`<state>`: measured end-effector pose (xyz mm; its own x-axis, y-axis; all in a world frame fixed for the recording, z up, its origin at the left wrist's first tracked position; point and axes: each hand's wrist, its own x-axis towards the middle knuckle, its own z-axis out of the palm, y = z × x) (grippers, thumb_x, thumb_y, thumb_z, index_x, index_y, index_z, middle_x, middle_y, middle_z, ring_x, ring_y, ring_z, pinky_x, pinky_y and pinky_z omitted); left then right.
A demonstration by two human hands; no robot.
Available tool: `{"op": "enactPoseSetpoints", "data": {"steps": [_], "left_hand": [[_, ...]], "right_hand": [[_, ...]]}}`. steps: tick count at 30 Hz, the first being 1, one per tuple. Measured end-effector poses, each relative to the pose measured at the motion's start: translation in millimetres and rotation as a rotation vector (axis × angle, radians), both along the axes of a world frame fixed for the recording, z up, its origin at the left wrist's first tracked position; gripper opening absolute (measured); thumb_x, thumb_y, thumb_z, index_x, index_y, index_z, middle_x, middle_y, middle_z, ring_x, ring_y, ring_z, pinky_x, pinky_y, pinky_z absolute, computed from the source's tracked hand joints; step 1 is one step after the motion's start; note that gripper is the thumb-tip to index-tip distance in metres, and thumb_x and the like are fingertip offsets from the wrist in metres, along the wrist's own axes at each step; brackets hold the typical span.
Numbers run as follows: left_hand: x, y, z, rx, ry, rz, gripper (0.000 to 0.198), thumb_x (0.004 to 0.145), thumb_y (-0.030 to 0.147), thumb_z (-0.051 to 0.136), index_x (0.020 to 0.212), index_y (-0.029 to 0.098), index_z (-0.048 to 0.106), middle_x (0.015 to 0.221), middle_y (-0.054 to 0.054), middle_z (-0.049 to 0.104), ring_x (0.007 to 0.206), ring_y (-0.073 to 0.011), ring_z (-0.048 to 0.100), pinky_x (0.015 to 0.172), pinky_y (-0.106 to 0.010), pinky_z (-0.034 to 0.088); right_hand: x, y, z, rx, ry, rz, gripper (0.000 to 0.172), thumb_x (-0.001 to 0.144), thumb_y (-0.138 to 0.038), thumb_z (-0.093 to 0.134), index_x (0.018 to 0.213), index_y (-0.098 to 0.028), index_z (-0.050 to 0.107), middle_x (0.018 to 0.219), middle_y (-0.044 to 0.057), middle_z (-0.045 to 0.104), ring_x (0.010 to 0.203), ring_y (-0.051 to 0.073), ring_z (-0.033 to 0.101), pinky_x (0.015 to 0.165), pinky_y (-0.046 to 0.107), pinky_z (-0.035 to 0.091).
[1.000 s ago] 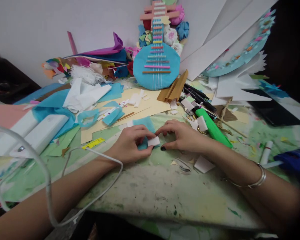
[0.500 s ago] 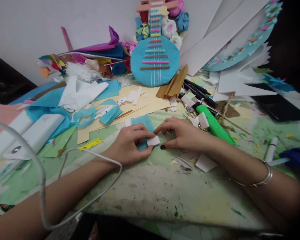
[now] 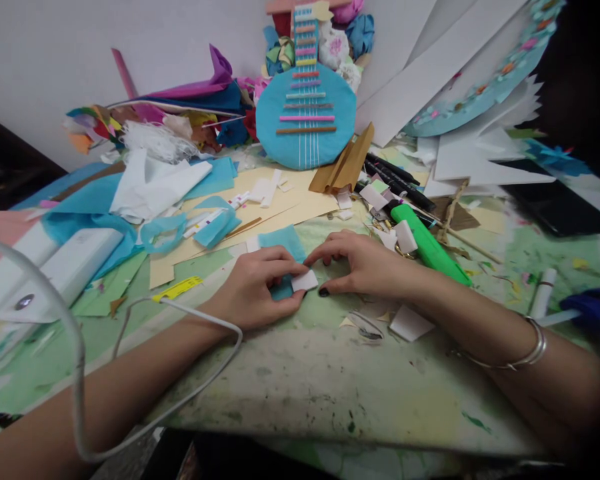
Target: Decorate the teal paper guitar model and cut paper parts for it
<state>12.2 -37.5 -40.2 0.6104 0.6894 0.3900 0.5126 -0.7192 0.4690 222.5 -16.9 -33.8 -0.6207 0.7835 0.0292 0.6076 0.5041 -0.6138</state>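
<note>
My left hand (image 3: 260, 288) is closed, its fingers and thumb pinching a small white foam piece (image 3: 305, 281) on the table. Blue crepe paper (image 3: 283, 241) lies beneath and behind that hand, and some blue shows between the fingers. My right hand (image 3: 367, 265) is just to the right, with thumb and index finger apart and nothing between them. Its index fingertip is close to the left fingertips; whether they touch I cannot tell. In front of the right wrist is a loose white foam scrap (image 3: 411, 323).
A blue paper lute (image 3: 305, 113) leans at the back. Right of centre are a green cutter (image 3: 430, 245) and black markers (image 3: 405, 185). A phone (image 3: 563, 200) lies far right. At left are a white power bank (image 3: 63, 273) and a white cable (image 3: 80, 373) looping over my left arm.
The whole view has shifted slightly, moving the background a little left and up. Both hands keep nearly the same pose around the white foam piece.
</note>
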Motion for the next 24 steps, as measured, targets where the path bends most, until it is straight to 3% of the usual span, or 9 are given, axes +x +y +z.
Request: {"op": "enactPoseSetpoints", "data": {"steps": [9, 24], "left_hand": [[-0.1, 0.3, 0.0, -0.016, 0.012, 0.007, 0.021, 0.073, 0.018, 0.063, 0.093, 0.016, 0.071, 0.084, -0.006, 0.067, 0.067, -0.0118, 0.059, 0.059, -0.024, 0.048], [0.0, 0.8, -0.2, -0.016, 0.043, -0.002, 0.02, 0.074, 0.019, 0.062, 0.092, 0.016, 0.07, 0.085, -0.005, 0.066, 0.061, -0.0092, 0.055, 0.056, -0.022, 0.045]], "right_hand": [[-0.9, -0.8, 2.1, -0.01, -0.02, 0.001, 0.036, 0.068, -0.022, 0.073, 0.104, -0.022, 0.069, 0.086, 0.003, 0.06, 0.085, 0.018, 0.052, 0.075, 0.029, 0.036], [0.6, -0.2, 0.2, 0.007, -0.008, 0.002, 0.036, 0.068, -0.022, 0.072, 0.103, -0.023, 0.069, 0.085, 0.003, 0.059, 0.084, 0.018, 0.052, 0.074, 0.029, 0.036]]}}
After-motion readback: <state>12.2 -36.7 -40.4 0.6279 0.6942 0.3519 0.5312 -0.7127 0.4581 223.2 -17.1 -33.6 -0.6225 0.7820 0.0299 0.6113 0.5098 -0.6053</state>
